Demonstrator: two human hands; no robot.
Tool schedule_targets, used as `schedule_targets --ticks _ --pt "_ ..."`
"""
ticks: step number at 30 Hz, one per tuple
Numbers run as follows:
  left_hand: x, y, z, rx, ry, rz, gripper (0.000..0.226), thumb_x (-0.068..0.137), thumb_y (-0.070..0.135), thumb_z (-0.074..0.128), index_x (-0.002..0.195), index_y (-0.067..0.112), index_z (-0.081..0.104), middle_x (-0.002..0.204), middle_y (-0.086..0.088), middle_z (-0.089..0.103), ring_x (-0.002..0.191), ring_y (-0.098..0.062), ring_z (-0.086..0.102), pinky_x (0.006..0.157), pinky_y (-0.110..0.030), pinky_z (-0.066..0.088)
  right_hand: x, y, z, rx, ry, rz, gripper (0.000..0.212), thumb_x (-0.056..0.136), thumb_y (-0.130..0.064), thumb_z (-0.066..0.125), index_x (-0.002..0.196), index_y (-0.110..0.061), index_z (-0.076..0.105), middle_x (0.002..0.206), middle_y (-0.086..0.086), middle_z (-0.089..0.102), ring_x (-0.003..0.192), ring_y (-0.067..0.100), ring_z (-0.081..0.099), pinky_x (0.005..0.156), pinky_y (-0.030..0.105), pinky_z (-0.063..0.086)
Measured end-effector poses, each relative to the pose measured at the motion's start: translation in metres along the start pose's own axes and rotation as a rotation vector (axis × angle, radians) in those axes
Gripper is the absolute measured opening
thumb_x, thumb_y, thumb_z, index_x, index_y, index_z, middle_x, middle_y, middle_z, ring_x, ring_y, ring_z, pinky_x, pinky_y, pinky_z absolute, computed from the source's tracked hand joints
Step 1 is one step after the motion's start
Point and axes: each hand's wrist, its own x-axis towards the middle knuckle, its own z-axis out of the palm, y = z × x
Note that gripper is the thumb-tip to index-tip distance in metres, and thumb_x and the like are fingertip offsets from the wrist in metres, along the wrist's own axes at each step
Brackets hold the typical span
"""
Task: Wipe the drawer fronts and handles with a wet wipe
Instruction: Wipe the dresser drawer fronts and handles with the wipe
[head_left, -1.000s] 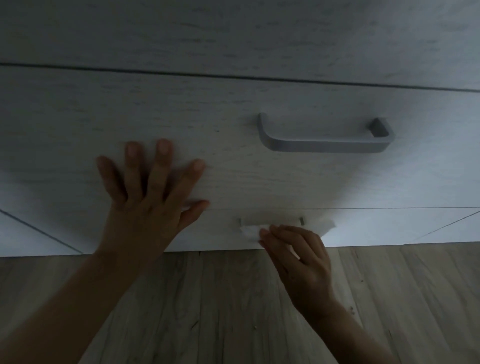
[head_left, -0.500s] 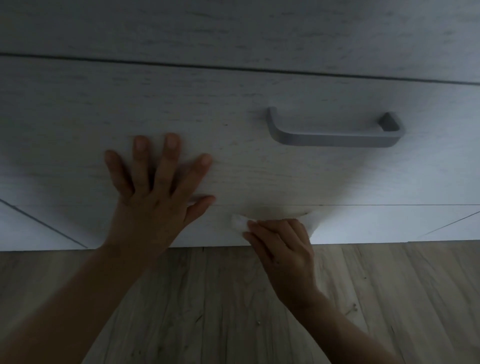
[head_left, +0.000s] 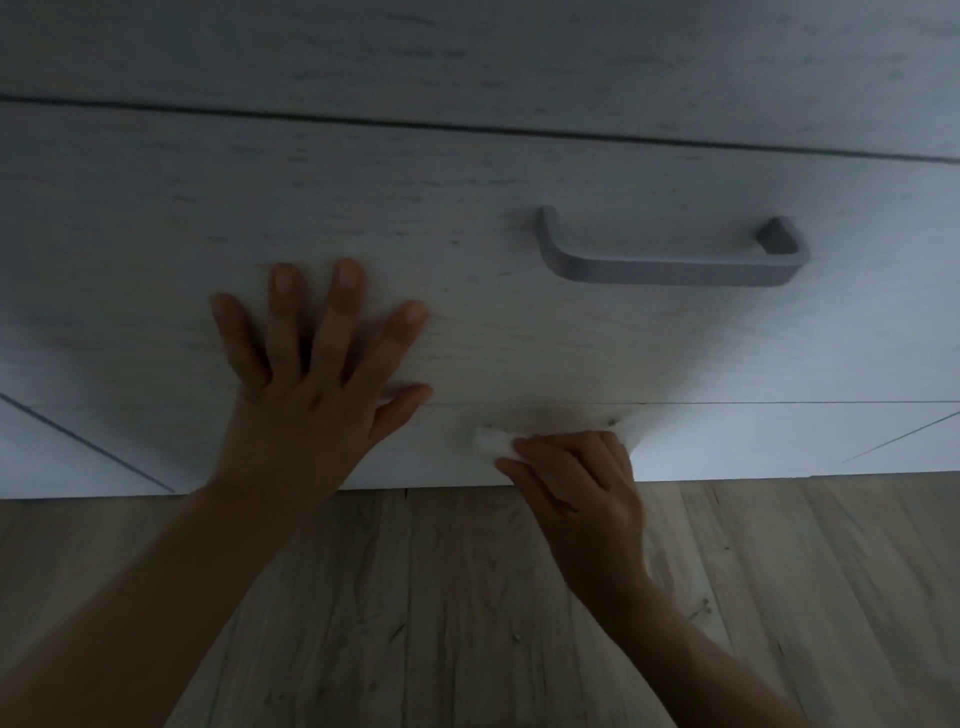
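Observation:
A pale wood-grain drawer front (head_left: 467, 218) fills the middle of the head view, with a grey bar handle (head_left: 670, 262) right of centre. My left hand (head_left: 311, 384) presses flat on this front, fingers spread. Below it runs the lowest drawer front (head_left: 779, 441). There my right hand (head_left: 576, 483) holds a white wet wipe (head_left: 491, 441) against that low front, fingers curled over it. Only the wipe's left end shows. The low drawer's handle is mostly hidden behind my right hand.
Another drawer front (head_left: 467, 57) lies above, split off by a dark gap. Wood-look floor (head_left: 467, 613) spreads beneath the chest. The light is dim.
My right hand has slid left along the lowest drawer's handle with the wipe, covering the handle that showed a second ago. My left hand stays pressed on the same spot.

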Motion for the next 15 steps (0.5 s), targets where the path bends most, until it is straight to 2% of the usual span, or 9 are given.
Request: schedule_targets --ticks 4,7,10,15 --pt "0.001 0.001 0.001 0.016 0.003 -0.001 0.085 0.1 0.058 0.044 0.158 0.018 -0.003 0.162 -0.012 -0.023 0.148 -0.034 -0.024 0.116 -0.057 -0.013 -0.004 0.012 -0.01 -0.041 0.006 -0.067 0.018 0.088 -0.023 0.068 0.095 -0.007 0.073 0.088 0.007 0.07 0.086 0.013 0.058 0.072 0.031 0.05" --pt "0.001 0.0 0.0 0.017 0.0 0.002 0.086 0.1 0.058 0.045 0.158 0.018 -0.004 0.162 -0.012 -0.024 0.148 -0.034 -0.024 0.116 -0.057 -0.013 0.002 -0.002 0.008 -0.028 -0.019 -0.126 0.018 0.088 -0.019 0.067 0.094 -0.003 0.075 0.088 0.007 0.07 0.085 0.015 0.057 0.071 0.03 0.049" --pt "0.001 0.0 -0.001 0.006 -0.003 0.002 0.086 0.1 0.057 0.046 0.158 0.018 -0.003 0.161 -0.012 -0.024 0.147 -0.035 -0.025 0.116 -0.058 -0.013 0.006 -0.01 0.016 -0.012 -0.022 -0.112 0.019 0.088 -0.019 0.066 0.094 -0.003 0.075 0.086 0.006 0.069 0.082 0.015 0.055 0.069 0.028 0.046" --pt "0.0 0.001 -0.001 0.018 0.009 -0.004 0.082 0.101 0.055 0.043 0.159 0.016 0.001 0.162 -0.015 -0.02 0.148 -0.037 -0.021 0.117 -0.059 -0.011 -0.004 0.008 -0.008 -0.074 -0.024 -0.113 0.019 0.087 -0.019 0.068 0.097 -0.005 0.075 0.09 0.007 0.071 0.087 0.014 0.058 0.074 0.028 0.049"
